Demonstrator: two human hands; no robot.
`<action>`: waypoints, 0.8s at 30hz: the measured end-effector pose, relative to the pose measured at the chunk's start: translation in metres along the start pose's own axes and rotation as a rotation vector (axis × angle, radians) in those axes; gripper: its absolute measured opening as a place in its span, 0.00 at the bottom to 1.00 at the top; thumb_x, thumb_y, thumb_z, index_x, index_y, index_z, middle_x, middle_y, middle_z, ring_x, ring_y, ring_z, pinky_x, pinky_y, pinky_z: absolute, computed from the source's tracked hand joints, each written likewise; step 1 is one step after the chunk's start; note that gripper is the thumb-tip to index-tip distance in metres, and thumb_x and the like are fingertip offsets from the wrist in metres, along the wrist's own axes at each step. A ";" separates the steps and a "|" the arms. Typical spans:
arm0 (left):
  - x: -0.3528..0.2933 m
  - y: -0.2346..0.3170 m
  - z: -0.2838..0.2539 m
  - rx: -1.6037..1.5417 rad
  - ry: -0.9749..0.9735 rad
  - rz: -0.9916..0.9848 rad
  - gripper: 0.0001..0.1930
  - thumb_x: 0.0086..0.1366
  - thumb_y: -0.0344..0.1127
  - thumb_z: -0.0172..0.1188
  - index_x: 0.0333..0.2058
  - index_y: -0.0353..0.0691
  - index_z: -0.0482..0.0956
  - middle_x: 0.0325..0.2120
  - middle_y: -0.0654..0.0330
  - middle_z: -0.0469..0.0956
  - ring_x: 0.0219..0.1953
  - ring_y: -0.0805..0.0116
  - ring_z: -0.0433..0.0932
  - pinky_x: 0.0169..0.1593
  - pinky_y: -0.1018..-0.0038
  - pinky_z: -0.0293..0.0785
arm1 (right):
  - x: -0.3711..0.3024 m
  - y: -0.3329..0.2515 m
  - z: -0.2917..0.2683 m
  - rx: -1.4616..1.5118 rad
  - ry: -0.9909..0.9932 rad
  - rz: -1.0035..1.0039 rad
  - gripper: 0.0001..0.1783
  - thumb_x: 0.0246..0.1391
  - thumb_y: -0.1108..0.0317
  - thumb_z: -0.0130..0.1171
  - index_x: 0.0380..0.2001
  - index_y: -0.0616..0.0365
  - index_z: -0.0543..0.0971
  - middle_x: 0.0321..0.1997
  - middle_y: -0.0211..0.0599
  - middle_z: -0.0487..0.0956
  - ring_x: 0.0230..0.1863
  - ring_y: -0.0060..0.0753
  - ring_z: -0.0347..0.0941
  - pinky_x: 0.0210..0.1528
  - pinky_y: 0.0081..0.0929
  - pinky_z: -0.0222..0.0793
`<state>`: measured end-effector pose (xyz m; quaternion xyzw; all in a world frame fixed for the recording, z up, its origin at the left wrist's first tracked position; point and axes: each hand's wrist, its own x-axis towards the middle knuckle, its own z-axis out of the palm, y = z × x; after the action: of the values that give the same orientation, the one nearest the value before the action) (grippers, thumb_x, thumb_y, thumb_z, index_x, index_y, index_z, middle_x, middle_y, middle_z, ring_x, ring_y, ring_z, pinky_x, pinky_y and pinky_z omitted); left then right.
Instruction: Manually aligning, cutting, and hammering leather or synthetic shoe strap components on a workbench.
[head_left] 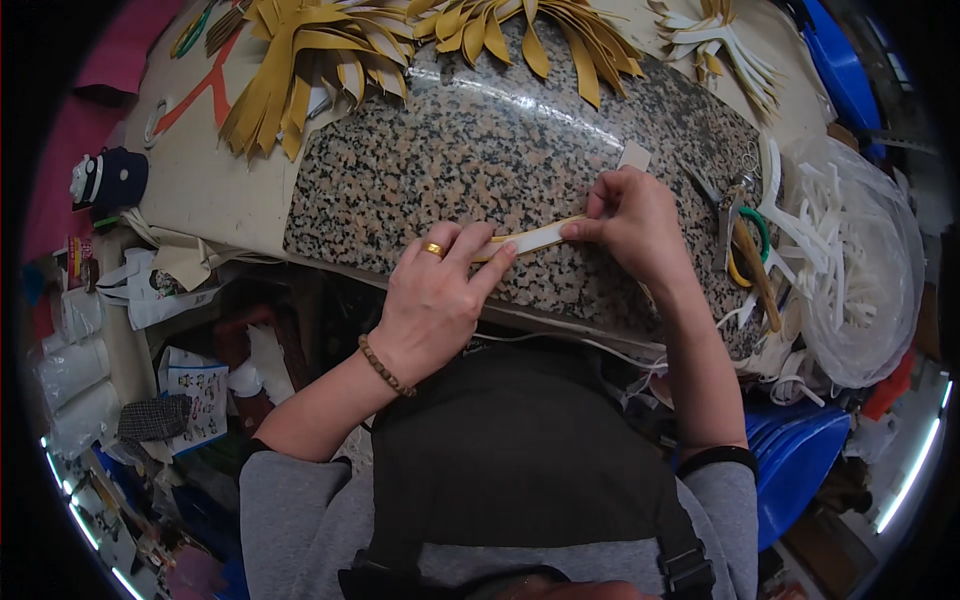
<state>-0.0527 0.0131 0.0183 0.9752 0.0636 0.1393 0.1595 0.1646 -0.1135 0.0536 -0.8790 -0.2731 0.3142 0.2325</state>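
Observation:
A narrow strip [540, 238], white on its upper face with a yellow edge, runs between my two hands just above or on a speckled granite slab [420, 160]. My left hand [438, 285], with a gold ring and a beaded bracelet, holds its left end between thumb and fingers. At the other end my right hand [638, 222] pinches the strip between thumb and curled fingers. A pale flat tab [635, 156] sticks out beyond the right hand's knuckles; whether it belongs to the strip I cannot tell.
Bundles of yellow strips [300, 60] lie along the far side, and white-and-yellow strips [718, 50] at the far right. Right of the slab are scissors [748, 245], a wooden-handled tool [757, 275] and a clear bag [855, 270] of white strips. A dark cap-like object [118, 180] sits left.

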 end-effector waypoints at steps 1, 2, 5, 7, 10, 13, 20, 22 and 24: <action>0.002 0.001 -0.002 0.003 0.004 0.024 0.20 0.59 0.26 0.63 0.50 0.50 0.86 0.48 0.60 0.76 0.49 0.59 0.76 0.47 0.64 0.77 | -0.002 -0.002 0.000 0.009 0.022 0.004 0.19 0.34 0.67 0.84 0.23 0.62 0.81 0.28 0.46 0.83 0.32 0.47 0.81 0.38 0.39 0.76; 0.007 0.001 -0.004 -0.013 -0.041 0.023 0.21 0.58 0.25 0.63 0.51 0.50 0.87 0.48 0.60 0.77 0.48 0.59 0.76 0.47 0.64 0.76 | -0.003 -0.005 -0.001 -0.013 0.039 -0.031 0.19 0.34 0.67 0.84 0.25 0.62 0.82 0.28 0.44 0.83 0.31 0.44 0.81 0.38 0.37 0.76; 0.024 -0.010 -0.017 -0.068 -0.137 0.031 0.21 0.57 0.22 0.63 0.48 0.49 0.89 0.48 0.58 0.77 0.47 0.58 0.77 0.50 0.63 0.76 | -0.008 0.030 -0.002 -0.157 0.309 -0.446 0.18 0.42 0.65 0.82 0.31 0.62 0.84 0.28 0.38 0.83 0.28 0.34 0.78 0.36 0.32 0.74; 0.028 -0.022 -0.014 -0.254 -0.214 -0.009 0.20 0.57 0.18 0.61 0.45 0.46 0.89 0.48 0.56 0.77 0.47 0.56 0.77 0.52 0.63 0.76 | -0.035 0.047 -0.020 0.315 0.452 -0.239 0.14 0.53 0.62 0.77 0.34 0.62 0.85 0.28 0.35 0.83 0.26 0.28 0.75 0.33 0.29 0.73; 0.039 -0.003 -0.012 -0.298 -0.064 0.000 0.15 0.59 0.18 0.59 0.42 0.41 0.88 0.49 0.54 0.77 0.48 0.55 0.77 0.54 0.63 0.75 | -0.102 0.113 -0.072 0.335 0.834 -0.063 0.13 0.58 0.61 0.73 0.35 0.61 0.85 0.30 0.32 0.81 0.26 0.23 0.72 0.31 0.26 0.70; 0.055 0.028 -0.003 -0.283 0.042 0.030 0.13 0.62 0.22 0.61 0.44 0.39 0.84 0.50 0.54 0.77 0.51 0.53 0.77 0.56 0.61 0.74 | -0.150 0.158 -0.067 0.113 0.956 0.164 0.14 0.56 0.60 0.74 0.33 0.61 0.85 0.29 0.34 0.79 0.26 0.26 0.72 0.31 0.28 0.69; 0.091 0.050 0.058 -0.163 0.069 -0.028 0.18 0.61 0.25 0.66 0.51 0.40 0.79 0.50 0.53 0.78 0.54 0.51 0.77 0.57 0.59 0.73 | -0.151 0.151 0.009 0.019 0.903 0.170 0.22 0.52 0.52 0.77 0.31 0.64 0.84 0.41 0.44 0.75 0.44 0.46 0.76 0.50 0.40 0.72; 0.094 0.029 0.054 -0.291 0.059 0.124 0.17 0.60 0.21 0.65 0.48 0.40 0.81 0.47 0.55 0.81 0.51 0.51 0.79 0.55 0.59 0.75 | -0.149 0.154 0.018 -0.063 0.917 0.091 0.19 0.54 0.57 0.76 0.32 0.64 0.84 0.40 0.43 0.76 0.43 0.42 0.77 0.48 0.38 0.73; 0.100 0.008 0.035 -0.331 -0.033 0.228 0.15 0.59 0.20 0.64 0.46 0.39 0.82 0.45 0.56 0.83 0.49 0.52 0.80 0.55 0.60 0.76 | -0.153 0.151 0.013 0.388 0.861 -0.099 0.11 0.62 0.67 0.70 0.36 0.66 0.83 0.40 0.37 0.81 0.39 0.27 0.77 0.43 0.29 0.73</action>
<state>0.0531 0.0117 0.0143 0.9387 -0.0738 0.1490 0.3020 0.1067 -0.3188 0.0220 -0.8555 -0.1298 -0.0452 0.4992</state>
